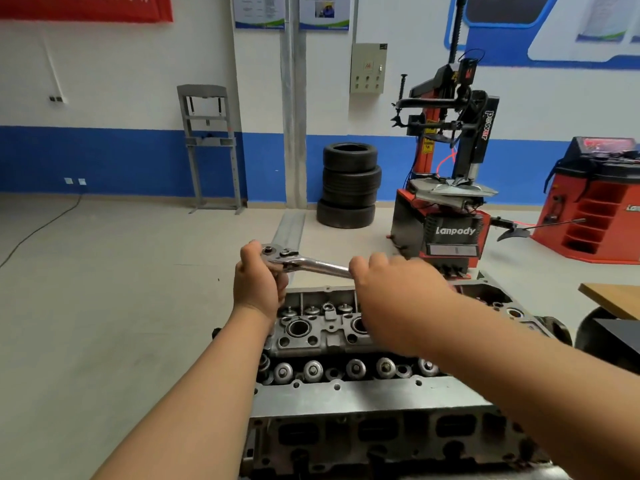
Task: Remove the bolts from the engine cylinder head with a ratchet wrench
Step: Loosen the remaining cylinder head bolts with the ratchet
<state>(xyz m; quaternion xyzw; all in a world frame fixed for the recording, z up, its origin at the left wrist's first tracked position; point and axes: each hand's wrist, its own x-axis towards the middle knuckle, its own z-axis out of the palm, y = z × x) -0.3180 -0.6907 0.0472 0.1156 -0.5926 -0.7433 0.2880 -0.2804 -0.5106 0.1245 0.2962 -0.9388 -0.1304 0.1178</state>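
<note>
Now | ratchet wrench (311,263) at frame centre, above far edge of cylinder head (346,341) | long axis left-right | left hand (258,282) cups its head | right hand (391,289) wraps handle (bolt hidden) | swing pivots at left.

Bright, even indoor light fills the workshop, with no single source visible and only soft, faint shadows on the pale floor (104,306). The polished ratchet wrench (311,263) carries a white glare streak along its handle. The right hand (391,289) is slightly smeared by motion blur; the left hand (258,282) is sharper. Wide-angle distortion bends the blue wall stripe (104,161) and stretches both forearms towards the bottom corners. The wall posters (259,12) are soft, their text unreadable. Overall detail looks mildly compressed.
</note>
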